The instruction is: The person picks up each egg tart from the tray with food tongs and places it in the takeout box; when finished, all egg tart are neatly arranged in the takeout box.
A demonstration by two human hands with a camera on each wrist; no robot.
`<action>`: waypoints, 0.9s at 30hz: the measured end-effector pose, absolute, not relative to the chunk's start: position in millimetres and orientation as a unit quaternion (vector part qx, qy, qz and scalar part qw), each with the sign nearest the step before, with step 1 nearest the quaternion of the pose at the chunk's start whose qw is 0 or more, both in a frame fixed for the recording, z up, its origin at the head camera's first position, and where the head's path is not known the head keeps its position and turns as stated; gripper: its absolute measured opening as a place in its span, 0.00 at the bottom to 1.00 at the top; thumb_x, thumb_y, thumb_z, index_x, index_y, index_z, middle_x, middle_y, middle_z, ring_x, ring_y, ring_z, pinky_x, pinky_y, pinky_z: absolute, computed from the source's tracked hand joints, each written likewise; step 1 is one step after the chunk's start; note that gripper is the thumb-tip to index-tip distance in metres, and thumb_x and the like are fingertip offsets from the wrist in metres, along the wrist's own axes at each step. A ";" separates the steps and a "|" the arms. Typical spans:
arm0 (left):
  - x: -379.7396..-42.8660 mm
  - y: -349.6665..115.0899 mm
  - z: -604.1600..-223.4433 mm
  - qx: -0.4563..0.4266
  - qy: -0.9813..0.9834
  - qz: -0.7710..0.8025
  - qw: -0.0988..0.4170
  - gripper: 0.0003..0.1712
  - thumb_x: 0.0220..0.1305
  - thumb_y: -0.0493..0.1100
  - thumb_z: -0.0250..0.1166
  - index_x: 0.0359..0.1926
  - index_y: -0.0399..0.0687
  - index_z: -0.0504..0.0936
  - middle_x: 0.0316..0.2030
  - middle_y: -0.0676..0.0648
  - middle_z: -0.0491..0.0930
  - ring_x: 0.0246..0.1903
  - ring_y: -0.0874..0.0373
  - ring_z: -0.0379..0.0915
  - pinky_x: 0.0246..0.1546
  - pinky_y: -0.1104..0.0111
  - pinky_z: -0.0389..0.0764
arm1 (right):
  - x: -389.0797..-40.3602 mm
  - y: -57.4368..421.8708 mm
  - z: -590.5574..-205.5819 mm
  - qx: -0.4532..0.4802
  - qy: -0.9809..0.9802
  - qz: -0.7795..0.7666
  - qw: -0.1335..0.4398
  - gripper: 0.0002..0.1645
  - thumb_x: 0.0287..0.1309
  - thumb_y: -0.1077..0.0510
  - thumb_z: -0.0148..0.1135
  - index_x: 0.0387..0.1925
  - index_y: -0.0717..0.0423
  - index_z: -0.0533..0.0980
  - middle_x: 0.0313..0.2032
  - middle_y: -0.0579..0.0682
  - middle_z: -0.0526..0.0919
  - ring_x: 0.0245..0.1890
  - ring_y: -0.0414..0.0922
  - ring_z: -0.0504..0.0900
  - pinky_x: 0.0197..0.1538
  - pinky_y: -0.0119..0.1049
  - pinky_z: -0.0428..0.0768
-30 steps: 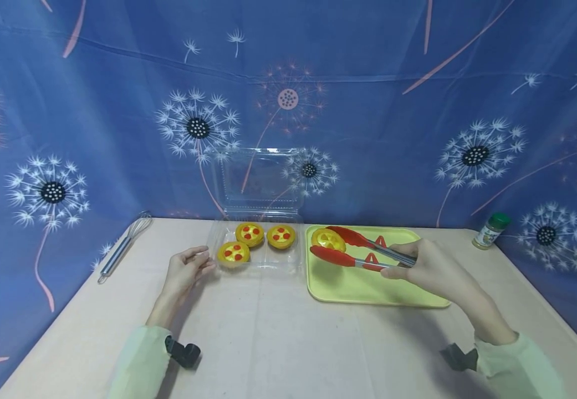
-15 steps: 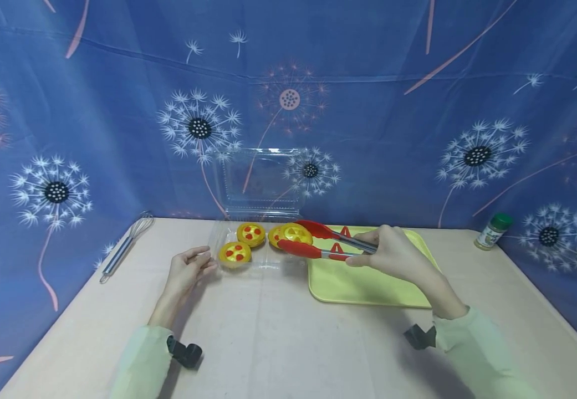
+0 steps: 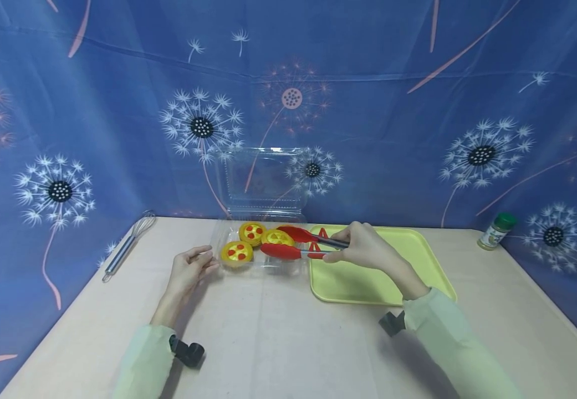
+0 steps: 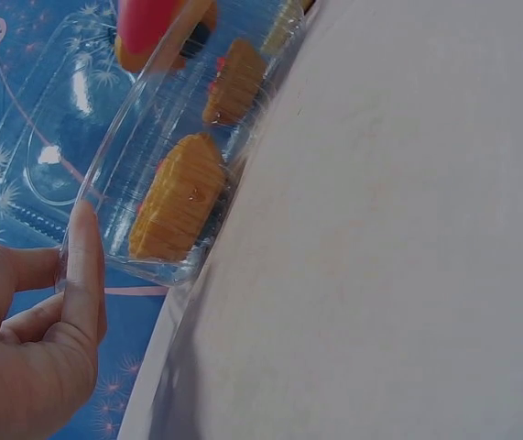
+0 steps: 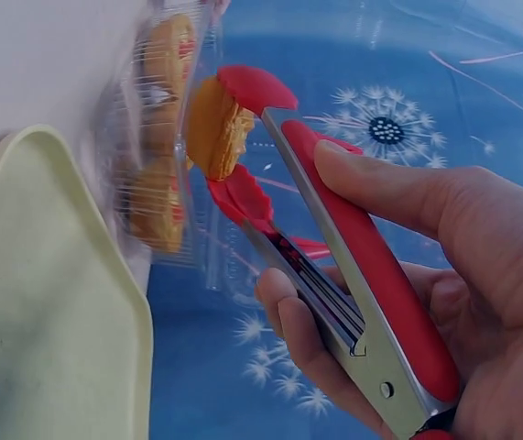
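Note:
My right hand (image 3: 368, 249) grips red-tipped metal tongs (image 5: 371, 293). Between the tong tips is a yellow egg tart (image 5: 217, 128) without red dots, held above the right part of a clear hinged plastic box (image 3: 268, 265). Inside the box sit red-dotted tarts; one tart (image 3: 236, 252) is at front left, another (image 3: 251, 233) behind it. A third, lower right, is hidden beneath the held tart in the head view. At the box's left end my left hand (image 4: 46, 339) pinches its rim between thumb and fingers. The lid (image 3: 263, 180) stands upright at the back.
A yellow tray (image 3: 363, 285) lies right of the box, under my right hand. A whisk (image 3: 127, 246) rests at the far left of the table. At the far right stands a green-capped seasoning jar (image 3: 496, 231). Blue printed cloth (image 3: 388, 138) hangs behind.
My right hand has carried the tart in the tongs leftward from above the tray to over the box's right part. My left hand has stayed at the box's left rim.

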State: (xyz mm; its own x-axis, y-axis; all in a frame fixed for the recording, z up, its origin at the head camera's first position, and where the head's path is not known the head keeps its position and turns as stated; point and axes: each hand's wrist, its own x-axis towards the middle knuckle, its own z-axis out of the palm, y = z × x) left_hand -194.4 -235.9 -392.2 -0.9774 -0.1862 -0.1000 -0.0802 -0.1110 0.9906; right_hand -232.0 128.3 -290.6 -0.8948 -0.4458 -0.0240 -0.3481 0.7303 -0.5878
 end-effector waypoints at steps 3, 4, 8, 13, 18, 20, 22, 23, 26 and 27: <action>-194.9 -235.7 -393.0 0.101 -0.662 -0.742 0.037 0.24 0.74 0.32 0.50 0.66 0.22 0.61 0.34 0.46 0.78 0.30 0.67 0.81 0.43 0.76 0.86 | -237.3 123.7 -292.3 -0.210 0.927 -0.295 0.092 0.13 0.45 0.50 0.77 0.31 0.53 0.87 0.10 0.40 0.60 0.15 0.39 0.47 0.20 0.28 0.45; -195.1 -235.7 -393.1 0.101 -0.661 -0.743 0.038 0.24 0.74 0.32 0.50 0.66 0.22 0.61 0.34 0.47 0.78 0.30 0.67 0.81 0.43 0.76 0.87 | -238.7 122.4 -292.8 -0.207 0.927 -0.296 0.098 0.14 0.45 0.50 0.77 0.33 0.54 0.87 0.10 0.40 0.62 0.15 0.39 0.48 0.20 0.28 0.46; -195.5 -235.8 -392.9 0.102 -0.661 -0.743 0.039 0.24 0.74 0.32 0.50 0.66 0.22 0.61 0.32 0.48 0.78 0.29 0.67 0.81 0.43 0.76 0.87 | -242.6 117.3 -293.6 -0.204 0.929 -0.288 0.111 0.19 0.46 0.50 0.78 0.39 0.56 0.87 0.11 0.41 0.69 0.15 0.39 0.49 0.20 0.29 0.49; -195.7 -234.9 -392.7 0.102 -0.659 -0.744 0.039 0.24 0.74 0.32 0.50 0.66 0.22 0.62 0.31 0.49 0.78 0.30 0.67 0.81 0.42 0.76 0.87 | -244.5 112.5 -291.5 -0.220 0.930 -0.276 0.101 0.13 0.45 0.50 0.78 0.31 0.53 0.87 0.11 0.39 0.61 0.16 0.39 0.48 0.21 0.29 0.47; -196.2 -234.6 -393.2 0.099 -0.657 -0.746 0.038 0.24 0.73 0.32 0.50 0.65 0.22 0.62 0.32 0.48 0.78 0.30 0.67 0.81 0.42 0.75 0.87 | -246.8 108.9 -290.1 -0.227 0.930 -0.270 0.103 0.12 0.44 0.51 0.78 0.30 0.53 0.87 0.11 0.38 0.60 0.16 0.38 0.47 0.21 0.29 0.47; -196.4 -234.9 -393.7 0.099 -0.657 -0.746 0.038 0.24 0.74 0.32 0.50 0.65 0.21 0.62 0.32 0.48 0.79 0.30 0.67 0.81 0.42 0.75 0.87 | -248.2 108.2 -290.0 -0.228 0.930 -0.268 0.108 0.14 0.44 0.51 0.78 0.31 0.54 0.88 0.11 0.39 0.58 0.16 0.38 0.46 0.21 0.30 0.46; -196.4 -235.6 -394.1 0.099 -0.657 -0.746 0.038 0.24 0.74 0.32 0.50 0.65 0.21 0.62 0.32 0.48 0.78 0.29 0.67 0.81 0.42 0.75 0.87 | -249.9 107.9 -290.1 -0.234 0.929 -0.265 0.109 0.15 0.45 0.51 0.78 0.33 0.56 0.88 0.10 0.39 0.58 0.15 0.38 0.45 0.20 0.29 0.46; -196.3 -235.8 -394.4 0.101 -0.658 -0.745 0.039 0.24 0.74 0.32 0.50 0.65 0.22 0.62 0.32 0.48 0.78 0.29 0.67 0.81 0.42 0.75 0.87 | -250.6 107.7 -290.0 -0.237 0.929 -0.262 0.109 0.15 0.45 0.51 0.78 0.32 0.56 0.88 0.10 0.39 0.55 0.15 0.38 0.45 0.20 0.29 0.45; -196.2 -236.7 -394.7 0.098 -0.656 -0.747 0.039 0.24 0.74 0.32 0.50 0.66 0.22 0.62 0.32 0.48 0.78 0.30 0.67 0.81 0.42 0.75 0.87 | -252.2 107.2 -290.3 -0.241 0.930 -0.256 0.110 0.18 0.45 0.51 0.78 0.36 0.58 0.87 0.10 0.39 0.53 0.14 0.38 0.44 0.20 0.29 0.44; -196.2 -236.9 -394.7 0.096 -0.656 -0.748 0.039 0.24 0.74 0.32 0.50 0.66 0.22 0.61 0.32 0.48 0.78 0.30 0.67 0.81 0.42 0.75 0.87 | -252.7 107.2 -290.5 -0.242 0.931 -0.252 0.110 0.20 0.45 0.51 0.78 0.38 0.60 0.87 0.10 0.39 0.52 0.14 0.38 0.44 0.19 0.29 0.44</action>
State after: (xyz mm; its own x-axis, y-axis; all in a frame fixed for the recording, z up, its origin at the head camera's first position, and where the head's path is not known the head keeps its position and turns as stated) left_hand -196.2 -236.9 -394.7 -0.9784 -0.1848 -0.0930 -0.0681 -0.1368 0.9883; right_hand -252.7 107.2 -290.5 -0.8585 -0.5062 -0.0826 -0.3955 0.7559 -0.5217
